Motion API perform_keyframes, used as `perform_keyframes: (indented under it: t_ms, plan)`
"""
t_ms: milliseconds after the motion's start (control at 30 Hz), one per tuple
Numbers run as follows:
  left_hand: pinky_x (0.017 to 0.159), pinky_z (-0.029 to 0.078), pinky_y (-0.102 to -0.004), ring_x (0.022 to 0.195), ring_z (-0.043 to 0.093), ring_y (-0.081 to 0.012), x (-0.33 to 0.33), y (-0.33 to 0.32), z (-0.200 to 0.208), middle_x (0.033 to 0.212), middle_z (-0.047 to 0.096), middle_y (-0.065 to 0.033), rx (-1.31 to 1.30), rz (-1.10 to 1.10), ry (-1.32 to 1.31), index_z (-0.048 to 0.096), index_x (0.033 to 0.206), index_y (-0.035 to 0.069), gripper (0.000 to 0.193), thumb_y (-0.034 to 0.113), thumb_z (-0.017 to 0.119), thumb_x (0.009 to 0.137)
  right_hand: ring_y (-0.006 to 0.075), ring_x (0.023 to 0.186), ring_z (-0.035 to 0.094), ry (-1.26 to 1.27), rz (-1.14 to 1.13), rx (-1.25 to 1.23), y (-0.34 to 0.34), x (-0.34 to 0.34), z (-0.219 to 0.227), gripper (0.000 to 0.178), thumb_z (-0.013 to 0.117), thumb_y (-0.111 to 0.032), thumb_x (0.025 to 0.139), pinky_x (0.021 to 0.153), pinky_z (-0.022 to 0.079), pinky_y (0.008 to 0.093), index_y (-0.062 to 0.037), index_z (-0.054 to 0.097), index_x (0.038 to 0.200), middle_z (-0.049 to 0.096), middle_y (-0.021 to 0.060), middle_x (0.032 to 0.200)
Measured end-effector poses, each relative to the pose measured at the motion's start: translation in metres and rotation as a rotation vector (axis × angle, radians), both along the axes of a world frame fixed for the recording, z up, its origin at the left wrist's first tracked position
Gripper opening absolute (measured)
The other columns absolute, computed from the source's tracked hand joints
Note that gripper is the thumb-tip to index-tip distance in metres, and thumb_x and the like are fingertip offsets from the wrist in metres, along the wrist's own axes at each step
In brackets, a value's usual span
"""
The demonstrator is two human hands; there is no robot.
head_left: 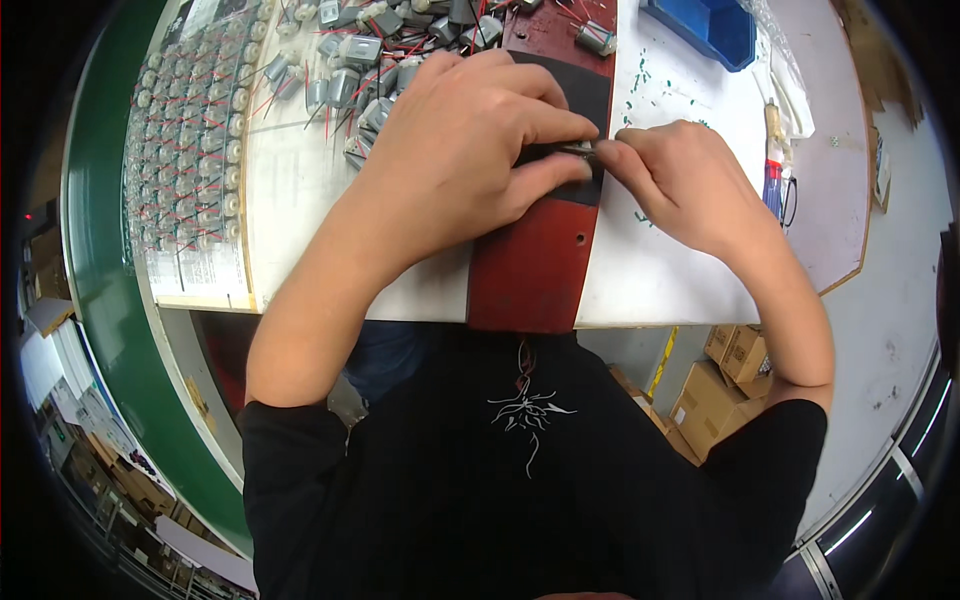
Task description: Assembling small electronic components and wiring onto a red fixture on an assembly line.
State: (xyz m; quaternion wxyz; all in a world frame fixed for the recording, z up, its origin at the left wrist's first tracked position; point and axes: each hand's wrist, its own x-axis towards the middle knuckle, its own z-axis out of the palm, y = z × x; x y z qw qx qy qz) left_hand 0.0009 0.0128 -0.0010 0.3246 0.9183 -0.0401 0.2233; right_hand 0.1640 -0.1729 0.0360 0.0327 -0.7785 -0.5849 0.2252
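From afar I see a white table (650, 285) across the top of the frame. A red board (528, 275) lies on it, top middle. Grey motors (345, 84) sit in a heap at upper left. A black pad (585, 88) lies on the board, under the hands. The left hand (470, 135) is at top middle, thumb and first finger pinched on a small part (572, 150), over the pad. The right hand (685, 180) is just right of it, thumb tip near the part; I can't tell if its fingers grip anything. I think steady work matters here: I'd keep the left pinch firm, stay over the pad, and push gently with the right.
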Motion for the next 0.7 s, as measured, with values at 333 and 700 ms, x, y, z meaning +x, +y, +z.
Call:
perform_keyframes:
  t_ms: [333, 700]
  plan:
    - [0.079, 0.049, -0.0409, 0.093, 0.060, -0.0290, -0.002, 0.020, 0.036, 0.100, 0.067, -0.0092, -0.028, 0.455, 0.023, 0.076, 0.097, 0.005, 0.015, 0.016, 0.079, 0.087, 0.0186, 0.069, 0.065, 0.047, -0.003, 0.668, 0.007, -0.031, -0.020, 0.030, 0.083, -0.003, 0.085, 0.058, 0.052, 0.0303, -0.0044, 0.073, 0.114, 0.068, 0.0080, 0.109]
    - [0.076, 0.047, -0.0410, 0.088, 0.059, -0.0275, 0.047, 0.024, -0.015, 0.085, 0.059, -0.0073, -0.045, 0.392, -0.781, 0.076, 0.087, 0.008, 0.010, 0.017, 0.079, 0.085, 0.0043, 0.065, 0.056, -0.118, -0.252, 0.772, 0.048, 0.021, -0.001, 0.013, 0.082, -0.006, 0.092, 0.055, 0.040, 0.0195, -0.0028, 0.074, 0.102, 0.071, 0.0022, 0.094]
